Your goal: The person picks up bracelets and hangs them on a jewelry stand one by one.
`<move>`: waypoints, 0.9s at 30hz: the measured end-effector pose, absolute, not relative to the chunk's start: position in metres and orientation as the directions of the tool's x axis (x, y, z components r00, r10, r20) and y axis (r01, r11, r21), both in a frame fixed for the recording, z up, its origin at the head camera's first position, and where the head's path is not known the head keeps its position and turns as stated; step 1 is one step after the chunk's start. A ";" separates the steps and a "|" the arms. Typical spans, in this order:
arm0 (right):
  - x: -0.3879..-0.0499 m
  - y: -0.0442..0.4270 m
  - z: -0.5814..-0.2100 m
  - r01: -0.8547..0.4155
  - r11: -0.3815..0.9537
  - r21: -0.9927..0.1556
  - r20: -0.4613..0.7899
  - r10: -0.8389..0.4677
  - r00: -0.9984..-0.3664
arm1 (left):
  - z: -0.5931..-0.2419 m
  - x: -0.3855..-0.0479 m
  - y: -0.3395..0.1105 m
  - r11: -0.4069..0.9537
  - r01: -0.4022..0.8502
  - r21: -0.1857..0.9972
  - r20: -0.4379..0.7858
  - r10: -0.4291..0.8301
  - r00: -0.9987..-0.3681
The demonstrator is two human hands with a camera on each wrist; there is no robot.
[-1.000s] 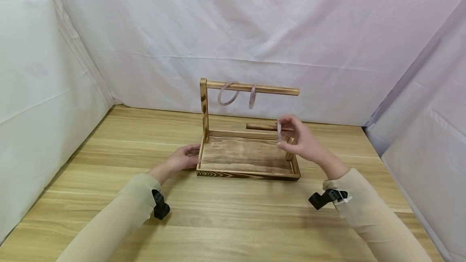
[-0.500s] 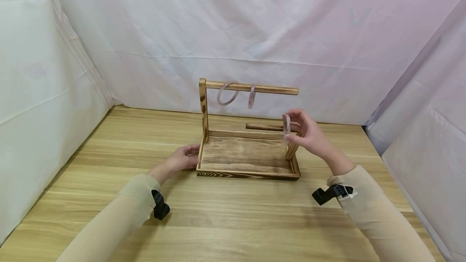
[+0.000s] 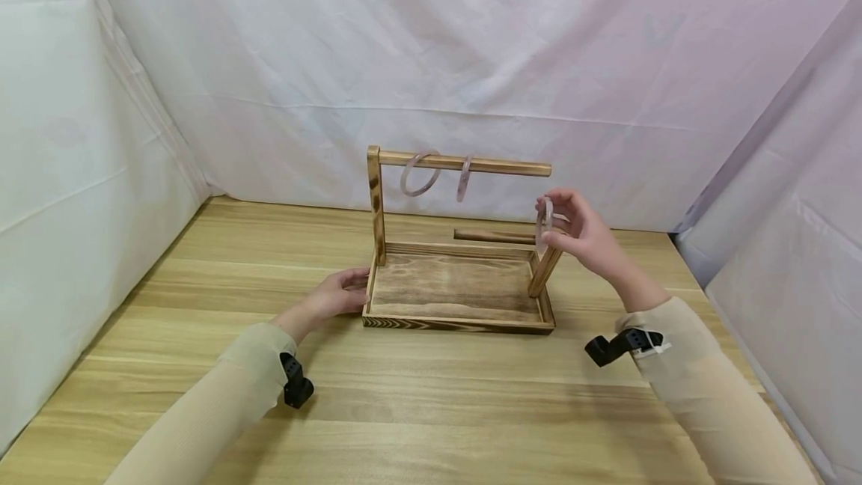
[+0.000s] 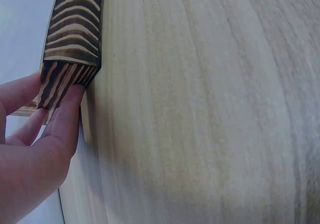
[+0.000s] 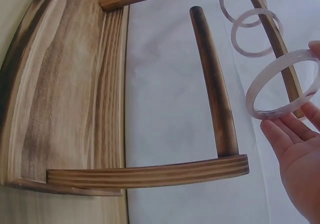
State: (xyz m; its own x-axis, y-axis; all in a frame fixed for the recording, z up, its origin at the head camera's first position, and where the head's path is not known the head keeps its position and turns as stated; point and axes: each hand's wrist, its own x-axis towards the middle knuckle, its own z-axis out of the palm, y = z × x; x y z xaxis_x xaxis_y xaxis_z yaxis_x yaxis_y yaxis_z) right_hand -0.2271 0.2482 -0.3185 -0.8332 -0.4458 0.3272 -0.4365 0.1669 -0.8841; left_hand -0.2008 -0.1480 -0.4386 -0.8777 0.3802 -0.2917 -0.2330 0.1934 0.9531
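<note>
My right hand (image 3: 584,234) pinches a pale lilac bangle (image 5: 270,79) between thumb and fingertips. The bangle is held upright in the head view, below and near the free right end of the upper rod (image 3: 512,167) of a wooden bangle stand. Two similar bangles hang on that rod: one turned open to view (image 3: 404,184), one nearly edge-on (image 3: 463,180). My left hand (image 3: 330,295) grips the left end of the stand's tray base (image 4: 70,39), thumb and fingers against its end wall. Some of the left fingers are partly hidden.
The stand's lower rod (image 5: 212,79) juts leftward from the short right post (image 3: 545,272); the tall left post (image 3: 376,208) bears the upper rod. White cloth (image 3: 431,43) hangs behind the wooden table (image 3: 417,403) and along both sides.
My right hand has moved up and to the right with the bangle, from over the lower rod to beyond its right part. The left hand and the hanging bangles stay nearly still.
</note>
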 end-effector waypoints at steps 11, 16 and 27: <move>-0.234 0.255 -0.309 -0.388 0.213 -0.897 0.284 -0.396 -0.873 | -0.440 -0.201 -0.148 0.188 -0.229 0.955 -0.287 0.394 -0.873; -0.238 0.255 -0.307 -0.381 0.185 -0.906 0.292 -0.379 -0.878 | -0.441 -0.201 -0.148 0.187 -0.232 0.954 -0.289 0.393 -0.873; -0.248 0.253 -0.298 -0.368 0.207 -0.906 0.283 -0.349 -0.893 | -0.440 -0.201 -0.149 0.185 -0.235 0.954 -0.291 0.395 -0.871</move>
